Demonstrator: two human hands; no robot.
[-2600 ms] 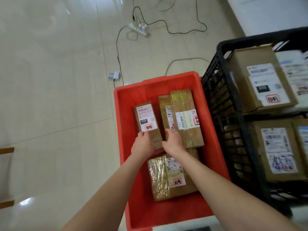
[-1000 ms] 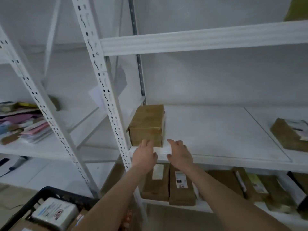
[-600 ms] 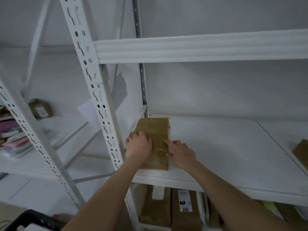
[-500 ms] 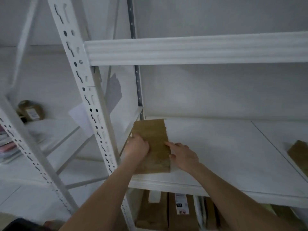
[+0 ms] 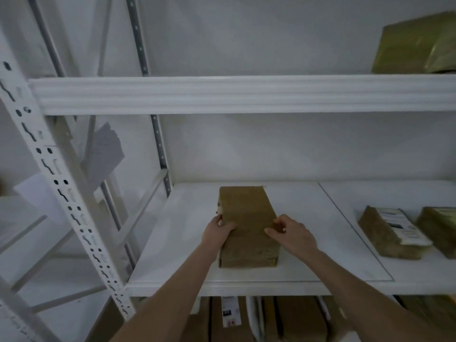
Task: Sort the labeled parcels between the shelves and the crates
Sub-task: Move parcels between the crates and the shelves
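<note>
The brown parcel [image 5: 246,218] has slid rightward, away from the upright post [image 5: 63,193].

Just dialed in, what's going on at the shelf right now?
A person stands at the white shelving with both hands on a brown parcel that lies flat on the middle shelf, toward its left end. The left hand grips the parcel's left edge and the right hand holds its right edge. A labeled parcel lies further right on the same shelf, apart from it.
</note>
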